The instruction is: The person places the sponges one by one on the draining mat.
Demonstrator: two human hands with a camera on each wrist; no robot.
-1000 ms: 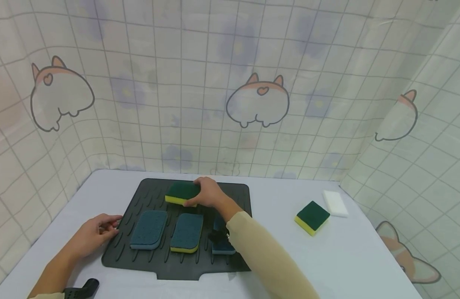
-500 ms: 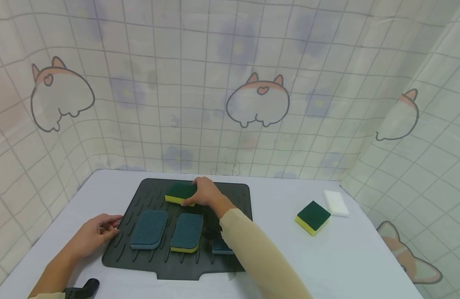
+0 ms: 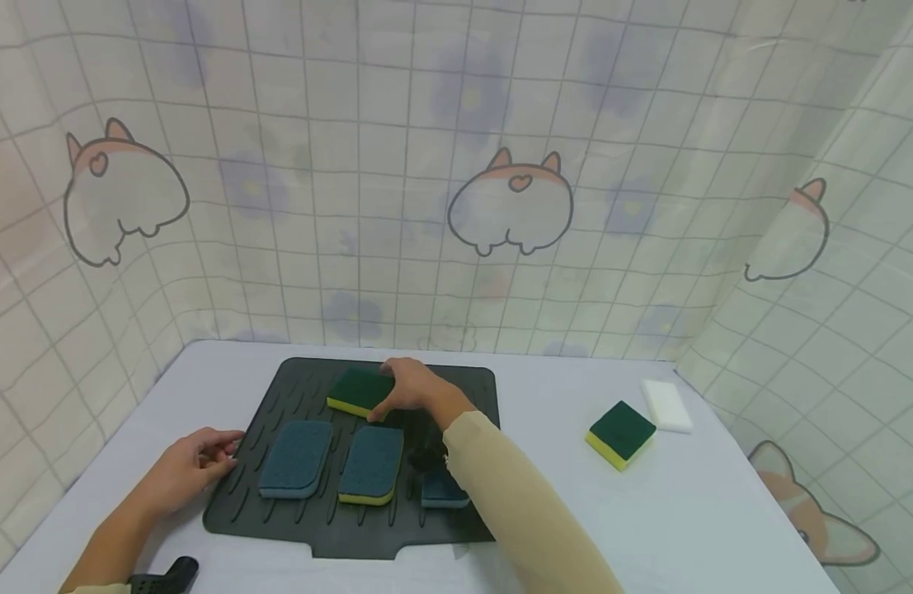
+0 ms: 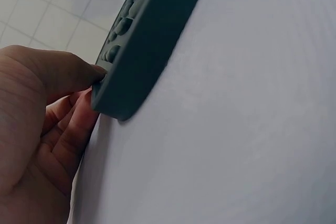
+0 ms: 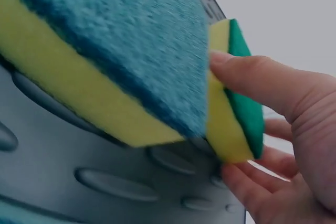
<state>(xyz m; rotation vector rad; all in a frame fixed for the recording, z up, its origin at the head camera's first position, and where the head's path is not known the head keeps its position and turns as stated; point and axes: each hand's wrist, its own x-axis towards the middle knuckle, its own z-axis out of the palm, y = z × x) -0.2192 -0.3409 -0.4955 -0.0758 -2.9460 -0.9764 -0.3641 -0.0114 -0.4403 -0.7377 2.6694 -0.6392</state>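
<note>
My right hand [image 3: 415, 386] grips a green-and-yellow sponge [image 3: 352, 388] by its right end, at the back of the dark grey ribbed mat [image 3: 274, 524]. In the right wrist view the thumb lies on its yellow foam, with fingers round the far side. The sponge lies green side up. My left hand [image 4: 58, 87] pinches the mat's left edge, thumb on top. In front of the held sponge are a blue sponge [image 3: 295, 459], a blue-topped yellow sponge [image 3: 370, 464] and another blue sponge [image 3: 443, 488], which the right wrist partly hides.
Right of the mat, another green-and-yellow sponge [image 3: 621, 431] lies on the white table [image 3: 560, 462]. Beyond it is a white block [image 3: 666, 404]. A tile-patterned curtain [image 3: 397, 297] with animal drawings encloses the back and sides.
My right hand has turned the sponge slightly, bringing its right end nearer to me. My left hand has stayed at the mat's edge.
</note>
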